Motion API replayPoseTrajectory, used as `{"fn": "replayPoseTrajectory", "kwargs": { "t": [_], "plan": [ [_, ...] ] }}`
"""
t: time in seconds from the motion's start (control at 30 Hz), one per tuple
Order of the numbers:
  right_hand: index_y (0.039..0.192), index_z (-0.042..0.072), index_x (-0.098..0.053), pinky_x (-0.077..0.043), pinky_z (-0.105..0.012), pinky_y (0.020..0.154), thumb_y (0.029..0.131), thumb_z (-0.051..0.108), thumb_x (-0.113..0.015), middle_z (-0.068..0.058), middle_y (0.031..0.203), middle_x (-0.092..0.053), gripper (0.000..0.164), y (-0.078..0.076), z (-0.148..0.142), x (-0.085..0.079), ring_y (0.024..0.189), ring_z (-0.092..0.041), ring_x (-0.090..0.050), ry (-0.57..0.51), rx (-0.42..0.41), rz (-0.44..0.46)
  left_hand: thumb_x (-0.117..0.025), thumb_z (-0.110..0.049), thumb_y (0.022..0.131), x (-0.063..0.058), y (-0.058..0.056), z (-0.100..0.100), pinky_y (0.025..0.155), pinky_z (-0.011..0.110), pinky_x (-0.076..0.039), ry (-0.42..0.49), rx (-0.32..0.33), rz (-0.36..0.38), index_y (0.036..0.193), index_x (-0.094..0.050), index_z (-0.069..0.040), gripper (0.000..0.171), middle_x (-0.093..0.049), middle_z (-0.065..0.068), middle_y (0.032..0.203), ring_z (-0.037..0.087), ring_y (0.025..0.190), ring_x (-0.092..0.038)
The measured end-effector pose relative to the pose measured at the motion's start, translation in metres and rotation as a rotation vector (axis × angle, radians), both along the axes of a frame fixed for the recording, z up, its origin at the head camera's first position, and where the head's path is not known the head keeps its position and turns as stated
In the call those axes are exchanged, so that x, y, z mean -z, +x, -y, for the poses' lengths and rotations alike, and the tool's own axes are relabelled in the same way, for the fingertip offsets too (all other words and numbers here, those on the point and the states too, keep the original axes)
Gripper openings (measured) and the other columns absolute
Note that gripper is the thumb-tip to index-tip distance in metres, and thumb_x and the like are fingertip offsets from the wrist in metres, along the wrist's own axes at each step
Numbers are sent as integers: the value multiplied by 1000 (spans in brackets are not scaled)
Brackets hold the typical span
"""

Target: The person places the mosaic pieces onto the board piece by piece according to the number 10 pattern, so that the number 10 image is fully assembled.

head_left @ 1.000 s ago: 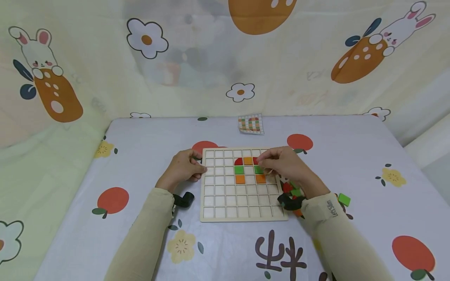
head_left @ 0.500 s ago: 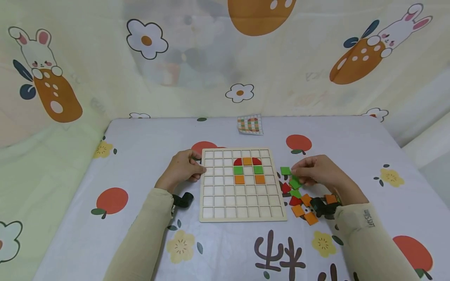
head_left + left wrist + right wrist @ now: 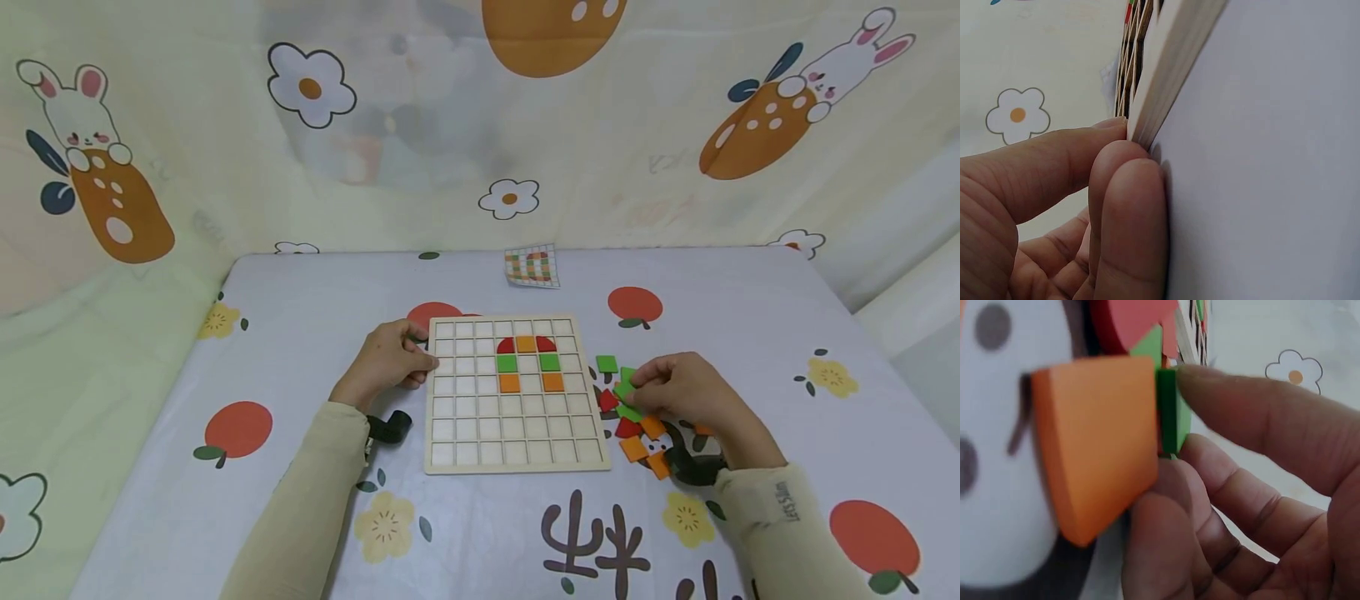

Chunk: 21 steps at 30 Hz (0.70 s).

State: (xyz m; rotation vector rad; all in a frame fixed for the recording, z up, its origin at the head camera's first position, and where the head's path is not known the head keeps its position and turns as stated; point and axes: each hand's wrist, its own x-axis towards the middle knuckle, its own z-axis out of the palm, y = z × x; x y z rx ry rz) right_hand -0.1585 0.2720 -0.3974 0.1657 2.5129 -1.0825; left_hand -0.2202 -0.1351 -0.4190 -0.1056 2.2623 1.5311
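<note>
A wooden grid board [image 3: 517, 470] lies flat on the table. It holds several tiles: red quarter-rounds at the upper corners, an orange square [image 3: 526, 344] between them, and green and orange squares below. My left hand [image 3: 386, 358] grips the board's left side, with the thumb on top and fingertips against the edge [image 3: 1169, 75] in the left wrist view. Right of the board, my right hand [image 3: 678, 387] reaches into the loose tiles. Its fingertips pinch a green square tile [image 3: 1182, 419], seen edge-on in the right wrist view, just behind an orange square tile [image 3: 1097, 437].
Around the right hand lie green, red and orange tiles, including a green tile [image 3: 607, 364] near the board's right side and an orange tile [image 3: 633, 449] nearer the front. A patterned card [image 3: 532, 266] stands at the back. The tablecloth [image 3: 300, 517] has printed fruit and flowers.
My right hand has let go of a red quarter-round at the grid's upper right, moved right to the loose tiles and come down onto a green one. The left hand stays at the board's edge.
</note>
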Motion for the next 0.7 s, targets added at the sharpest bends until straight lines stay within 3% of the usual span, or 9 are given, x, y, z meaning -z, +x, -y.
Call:
{"fn": "replayPoseTrajectory", "kwargs": {
  "t": [0.7],
  "plan": [
    [110, 1, -69, -52, -32, 65, 88, 19, -79, -7, 85, -63, 30, 6, 11, 1, 78, -23, -58, 64, -2, -51, -82, -6, 89, 2, -1, 0, 61, 26, -60, -15, 8, -3, 127, -59, -2, 45, -64, 12, 93, 17, 66, -67]
  ]
}}
